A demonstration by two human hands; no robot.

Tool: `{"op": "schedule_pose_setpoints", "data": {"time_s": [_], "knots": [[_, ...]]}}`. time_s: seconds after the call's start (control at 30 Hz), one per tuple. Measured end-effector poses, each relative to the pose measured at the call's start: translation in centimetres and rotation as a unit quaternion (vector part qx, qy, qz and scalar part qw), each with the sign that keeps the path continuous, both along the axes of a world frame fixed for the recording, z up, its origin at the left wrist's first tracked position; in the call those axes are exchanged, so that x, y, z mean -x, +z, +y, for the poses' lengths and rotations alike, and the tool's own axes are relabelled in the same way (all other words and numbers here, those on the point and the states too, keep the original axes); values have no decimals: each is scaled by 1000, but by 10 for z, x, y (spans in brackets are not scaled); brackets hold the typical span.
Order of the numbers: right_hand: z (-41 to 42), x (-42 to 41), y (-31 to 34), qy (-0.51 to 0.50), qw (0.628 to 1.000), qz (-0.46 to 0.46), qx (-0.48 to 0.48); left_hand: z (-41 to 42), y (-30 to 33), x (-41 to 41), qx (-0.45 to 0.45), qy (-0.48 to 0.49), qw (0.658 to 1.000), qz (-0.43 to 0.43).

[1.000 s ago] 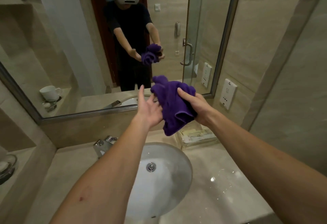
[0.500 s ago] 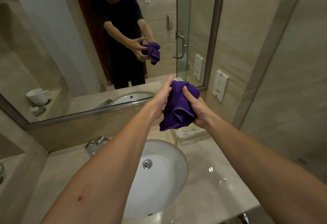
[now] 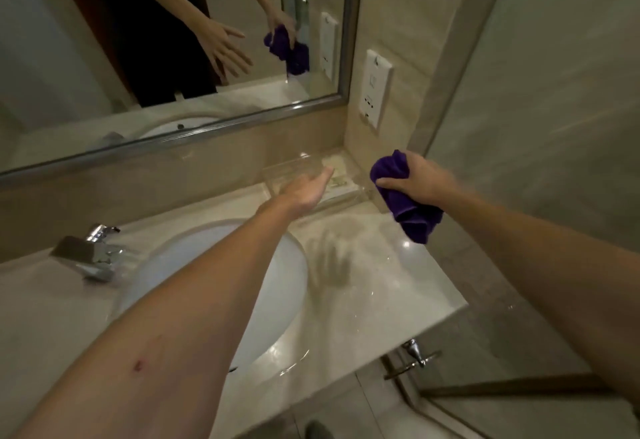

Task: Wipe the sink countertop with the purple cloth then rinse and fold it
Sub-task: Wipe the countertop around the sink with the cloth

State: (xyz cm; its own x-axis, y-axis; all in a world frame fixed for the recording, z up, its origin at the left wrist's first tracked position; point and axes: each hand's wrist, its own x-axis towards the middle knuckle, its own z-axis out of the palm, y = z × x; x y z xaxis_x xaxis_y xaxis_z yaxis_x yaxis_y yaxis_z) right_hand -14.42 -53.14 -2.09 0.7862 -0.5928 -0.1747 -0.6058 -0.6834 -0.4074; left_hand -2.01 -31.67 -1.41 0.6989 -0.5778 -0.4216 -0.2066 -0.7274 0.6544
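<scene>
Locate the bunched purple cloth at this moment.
In the head view the bunched purple cloth hangs from the right hand, held above the beige marble countertop at its right end, below the white wall socket.

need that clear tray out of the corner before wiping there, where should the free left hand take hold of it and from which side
Grip the clear tray by its near long wall, coming from the sink side. It sits tight in the corner, so its far and right walls are boxed in. The open left hand hovers at that near edge. The right hand holds the purple cloth.
</scene>
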Motion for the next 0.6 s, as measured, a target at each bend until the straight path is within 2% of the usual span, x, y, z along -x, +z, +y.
{"op": "schedule_pose_setpoints", "data": {"time_s": [0.07, 0.13, 0.37, 0.6], "knots": [[-8, 17, -20, 16, 998, 31, 60, 0, -26, 2, -41, -32, 998, -22], [-11, 31, -45, 9, 996, 43, 79, 2, -50, 4, -81, -63, 993, -53], [3, 42, -158, -61, 997, 42, 34, -3, -114, -2, -161, -190, 952, -177], [-2, 32, -192, -58, 997, 48, -7, -12, -148, 2, -160, -212, 949, -170]]}}
